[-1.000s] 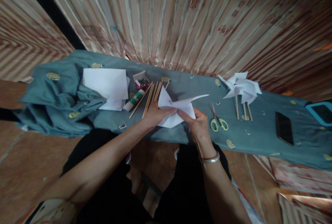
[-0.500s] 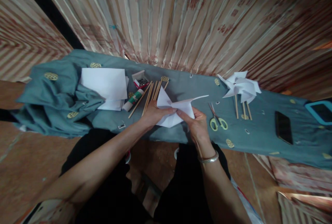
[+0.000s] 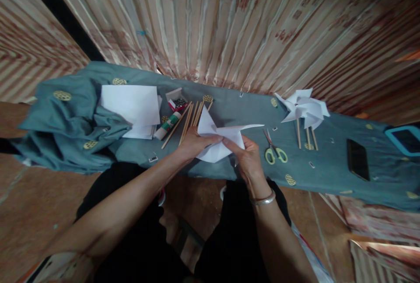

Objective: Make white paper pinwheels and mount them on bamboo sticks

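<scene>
Between my two hands is a white paper pinwheel [image 3: 210,123], its blades partly folded in and a pointed corner sticking up at the left. My left hand [image 3: 193,143] is closed on its left side, the thumb pressed near the middle. On the right side my right hand [image 3: 247,154] grips the paper, its thumb meeting the left thumb at the centre. The fingers underneath are hidden by the paper. Just left of the pinwheel lie several wooden sticks [image 3: 187,123]. Scissors with green handles [image 3: 274,154] rest to the right of my right hand.
A stack of white paper [image 3: 131,103], a glue stick [image 3: 168,125] and a small open box of metal pins [image 3: 177,101] are at the left. Finished paper pinwheels on sticks [image 3: 303,108], a dark phone [image 3: 358,159] and a blue-framed device [image 3: 405,140] lie rightward on the green cloth [image 3: 236,108].
Both thumbs still press the middle of the paper. The right-hand blade has tipped slightly lower, and the view has shifted a little.
</scene>
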{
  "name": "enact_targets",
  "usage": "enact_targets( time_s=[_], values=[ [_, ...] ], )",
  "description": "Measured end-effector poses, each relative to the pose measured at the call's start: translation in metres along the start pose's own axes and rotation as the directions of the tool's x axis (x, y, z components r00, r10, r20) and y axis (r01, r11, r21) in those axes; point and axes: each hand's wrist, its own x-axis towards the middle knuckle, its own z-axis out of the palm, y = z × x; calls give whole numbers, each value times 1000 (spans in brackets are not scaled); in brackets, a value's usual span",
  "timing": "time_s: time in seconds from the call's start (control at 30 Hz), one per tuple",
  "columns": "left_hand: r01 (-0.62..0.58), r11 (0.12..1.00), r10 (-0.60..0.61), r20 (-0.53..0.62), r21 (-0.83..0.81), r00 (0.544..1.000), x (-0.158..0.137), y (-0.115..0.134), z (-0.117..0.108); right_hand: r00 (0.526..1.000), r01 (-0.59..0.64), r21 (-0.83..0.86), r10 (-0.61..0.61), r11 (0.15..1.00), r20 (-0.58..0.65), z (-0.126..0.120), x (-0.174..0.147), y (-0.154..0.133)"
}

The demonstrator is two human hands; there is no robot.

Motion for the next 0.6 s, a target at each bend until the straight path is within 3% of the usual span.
enact_targets(
  time_s=[0.6],
  values=[
    [19,999,-20,-4,-40,1000,0,0,1,999,-10,34,11,999,-37,4,0,3]
  ],
)
